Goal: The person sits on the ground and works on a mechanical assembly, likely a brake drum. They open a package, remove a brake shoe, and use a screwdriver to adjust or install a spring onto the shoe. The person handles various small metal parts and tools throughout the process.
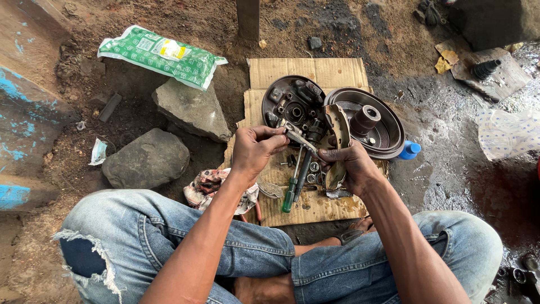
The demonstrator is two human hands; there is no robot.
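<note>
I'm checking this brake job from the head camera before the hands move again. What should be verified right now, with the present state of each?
1. Left hand grips the small grey metal lever: ok.
2. Right hand holds the curved rusty brake shoe: ok.
3. Green-handled screwdriver within reach on the brown cardboard sheet: ok.
4. Round dark backing plate lying flat on the cardboard: ok.
5. Dark brake drum fully on the cardboard: not ok, it overhangs the edge.
6. Lever joined to the shoe: cannot tell.
</note>
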